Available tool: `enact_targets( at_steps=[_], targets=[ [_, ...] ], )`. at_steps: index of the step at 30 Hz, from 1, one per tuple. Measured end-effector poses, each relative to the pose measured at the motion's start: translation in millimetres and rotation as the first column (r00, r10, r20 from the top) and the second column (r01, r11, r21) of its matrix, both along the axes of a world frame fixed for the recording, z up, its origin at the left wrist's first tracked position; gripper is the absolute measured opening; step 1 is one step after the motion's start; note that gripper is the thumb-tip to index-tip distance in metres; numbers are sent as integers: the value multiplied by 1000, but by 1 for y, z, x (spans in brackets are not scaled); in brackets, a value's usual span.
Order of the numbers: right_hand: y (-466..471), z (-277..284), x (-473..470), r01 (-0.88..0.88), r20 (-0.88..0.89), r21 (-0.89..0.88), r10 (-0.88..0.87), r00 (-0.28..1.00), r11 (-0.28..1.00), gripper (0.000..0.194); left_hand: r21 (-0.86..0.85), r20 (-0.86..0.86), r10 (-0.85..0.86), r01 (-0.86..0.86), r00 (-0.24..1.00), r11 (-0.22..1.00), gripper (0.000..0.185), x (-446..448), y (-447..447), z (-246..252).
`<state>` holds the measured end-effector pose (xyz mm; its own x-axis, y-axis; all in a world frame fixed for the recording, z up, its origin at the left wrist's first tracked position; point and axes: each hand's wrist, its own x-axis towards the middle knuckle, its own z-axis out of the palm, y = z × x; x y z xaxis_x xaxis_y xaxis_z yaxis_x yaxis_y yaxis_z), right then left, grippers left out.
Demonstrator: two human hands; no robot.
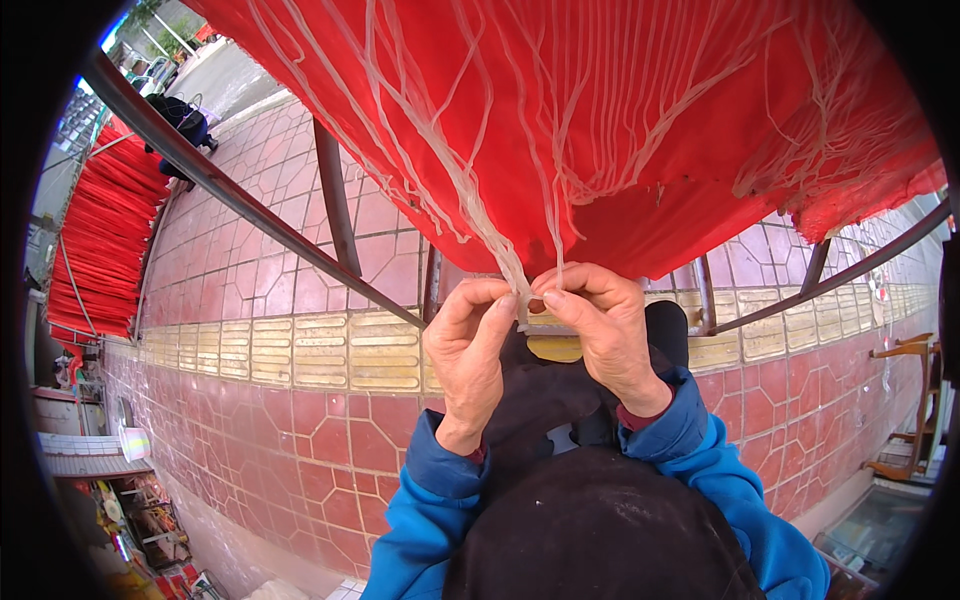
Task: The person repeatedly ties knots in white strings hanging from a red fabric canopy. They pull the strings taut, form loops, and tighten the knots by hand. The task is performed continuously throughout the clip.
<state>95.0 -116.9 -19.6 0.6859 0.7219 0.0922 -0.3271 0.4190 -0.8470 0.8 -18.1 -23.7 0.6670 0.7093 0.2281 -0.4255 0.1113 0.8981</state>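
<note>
Between my two hands hangs a gathered bundle of whitish translucent strands (487, 229), its short end pointing down. My left hand (472, 345) pinches the bundle near this end between thumb and fingertips. Close beside it, my right hand (607, 322) pinches thinner strands from the same material with thumb and forefinger; a short piece spans the gap between the hands. The strands spread upward across a large red cloth (637, 232), which hangs over a metal frame. More strands lie in rows and tangles on the cloth to the right.
Dark metal rails (255, 221) slope past the cloth on both sides. A second rack of red cloth (105, 232) stands at left, near a person in dark clothing (180, 124). Below lies tiled pavement (315, 435) with a yellow strip. Wooden furniture legs (911, 405) show at right.
</note>
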Motion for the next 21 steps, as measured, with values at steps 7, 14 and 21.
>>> enact_targets(
  at_steps=[7, 14, 21],
  targets=[
    [0, 7, 2, -26, -39, -19, 25, 999, 999, 14, -40, -12, -36, 36, 999, 999, 9, -1, -4, 1],
    [2, 8, 2, -18, 40, -127, 23, 999, 992, 12, -8, -13, -68, 68, 998, 998, 8, 2, -6, 1],
    [3, 4, 2, 37, 153, -87, -24, 988, 996, 10, -108, 27, -66, 69, 997, 992, 8, 2, -6, 0]
  ],
)
